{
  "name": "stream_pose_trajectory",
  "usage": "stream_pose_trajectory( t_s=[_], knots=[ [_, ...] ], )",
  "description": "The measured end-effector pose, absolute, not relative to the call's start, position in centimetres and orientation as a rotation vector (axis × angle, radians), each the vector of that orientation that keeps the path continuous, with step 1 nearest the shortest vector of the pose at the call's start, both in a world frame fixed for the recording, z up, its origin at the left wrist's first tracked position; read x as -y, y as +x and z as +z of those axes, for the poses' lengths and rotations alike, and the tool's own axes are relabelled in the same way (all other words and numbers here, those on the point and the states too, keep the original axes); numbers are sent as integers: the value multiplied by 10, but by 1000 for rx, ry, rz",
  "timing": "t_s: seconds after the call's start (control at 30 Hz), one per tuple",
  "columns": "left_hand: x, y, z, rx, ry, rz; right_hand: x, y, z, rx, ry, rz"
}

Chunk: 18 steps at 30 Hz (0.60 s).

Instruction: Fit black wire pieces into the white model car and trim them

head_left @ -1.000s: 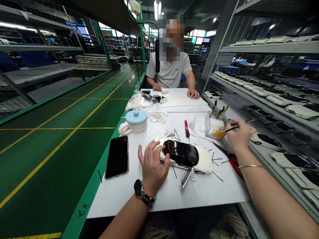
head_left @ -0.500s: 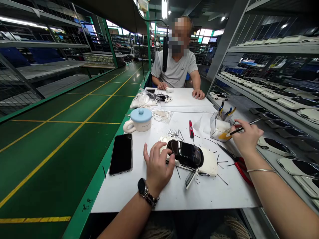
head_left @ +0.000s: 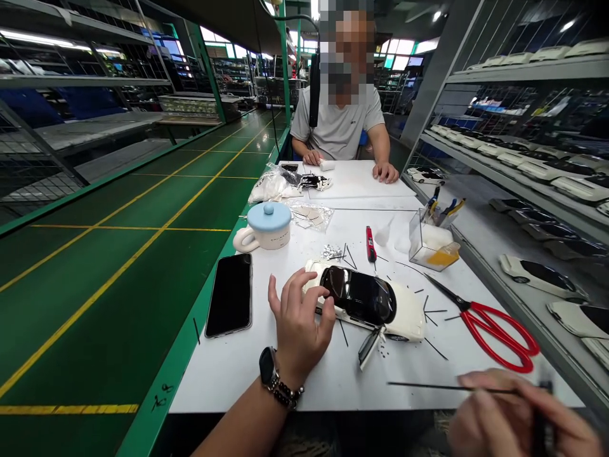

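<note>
1. Right hand [head_left: 518, 422]: nearest item, low in view and blurred. Its fingers are pinched shut on a thin black strip [head_left: 428, 385], which runs level to the left of the pinch, just over the white table [head_left: 228, 374]. A dark tool also seems to sit in this hand (too smeared to name).
2. Left hand [head_left: 299, 324]: watch at the wrist, fingers loosely spread and laid against the end of the model car [head_left: 375, 304], not closed round it.
3. Model car: white body, glossy black roof, lying just right of the left fingertips. One door [head_left: 368, 346] hangs open on the near side, and short black strips lie scattered around it.
4. Red-handled scissors [head_left: 497, 333]: flat on the table, just beyond the right hand's pinch.
5. Phone [head_left: 229, 294]: face up, near the left hand, on its left.
6. Red pen-like tool [head_left: 370, 244], clear box [head_left: 431, 244] and blue-lidded mug [head_left: 266, 228]: beyond the car.
7. Co-worker's hand [head_left: 385, 171]: resting at the table's far end, well apart from both grips.
</note>
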State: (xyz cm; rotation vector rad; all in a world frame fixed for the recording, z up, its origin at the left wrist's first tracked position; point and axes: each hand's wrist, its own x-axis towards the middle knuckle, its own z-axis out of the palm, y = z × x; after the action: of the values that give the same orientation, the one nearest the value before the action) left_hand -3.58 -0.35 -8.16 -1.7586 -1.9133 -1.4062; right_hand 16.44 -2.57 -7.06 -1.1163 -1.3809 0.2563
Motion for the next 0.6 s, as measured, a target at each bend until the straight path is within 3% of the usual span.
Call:
stream_pose_trajectory(
  t_s=[0.07,0.2,0.37,0.6],
  knots=[
    [4,-36,-82,1914,-1751,-1410,28,143,-73,1299,-993,264],
    [5,-36,-82,1923,-1730,-1422,-8,125,-75,1394,-684,-38],
    [5,-36,-84,1937,-1729,-1420,-38,128,-89,1486,-901,-85],
    [4,-36,-83,1946,-1734,-1416,-40,126,-96,1565,-873,-110]
  ],
)
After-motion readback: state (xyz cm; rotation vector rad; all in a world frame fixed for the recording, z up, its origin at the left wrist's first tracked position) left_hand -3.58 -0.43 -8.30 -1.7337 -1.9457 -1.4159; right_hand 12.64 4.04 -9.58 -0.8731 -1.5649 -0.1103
